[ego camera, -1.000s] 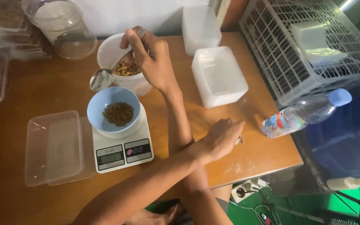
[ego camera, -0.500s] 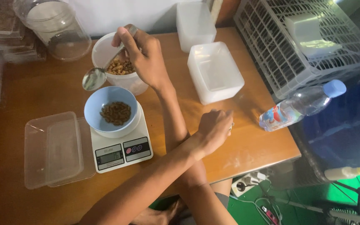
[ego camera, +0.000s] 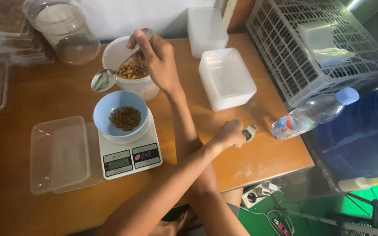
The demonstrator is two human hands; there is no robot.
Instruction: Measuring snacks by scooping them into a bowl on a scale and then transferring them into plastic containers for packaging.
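My right hand [ego camera: 158, 61] grips the handle of a metal spoon [ego camera: 103, 80]. The spoon's bowl looks empty and hangs between a white bowl [ego camera: 119, 52] of brown-yellow pellets and a blue bowl [ego camera: 120, 116]. The blue bowl holds a small heap of dark pellets and stands on a white digital kitchen scale [ego camera: 130, 155]. My left arm crosses over my right. My left hand [ego camera: 228, 134] lies fisted on the table to the right, closed around a small grey-white object [ego camera: 250, 131] that sticks out past the fingers.
An open clear plastic box [ego camera: 60, 153] lies left of the scale. Stacked white containers [ego camera: 226, 78] and a water bottle [ego camera: 313, 111] lie to the right, by a white wire crate [ego camera: 324, 48]. A clear jar [ego camera: 64, 28] stands at the back left. The table's front edge [ego camera: 263, 172] is near.
My left hand, spread flat on the table before, has curled shut around the small grey-white object. The right hand still holds the spoon near the white bowl.
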